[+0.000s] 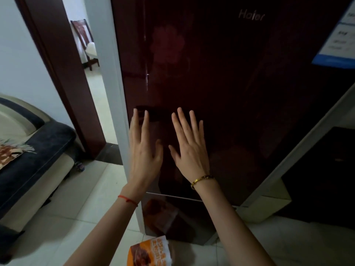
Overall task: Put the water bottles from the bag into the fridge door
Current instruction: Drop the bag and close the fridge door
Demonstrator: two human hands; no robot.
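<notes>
A tall dark red fridge fills the middle and right of the head view, its upper door shut. My left hand is raised flat near the door's left edge, fingers spread, by a dark recessed handle. My right hand is held flat beside it, fingers apart, close to or on the glossy door. Neither hand holds anything. An orange and white bag stands on the floor below, in front of the lower door. No water bottles are visible.
A dark blue and cream sofa stands at the left. An open doorway left of the fridge shows a wooden chair. A dark cabinet sits to the right of the fridge. The floor is pale tile.
</notes>
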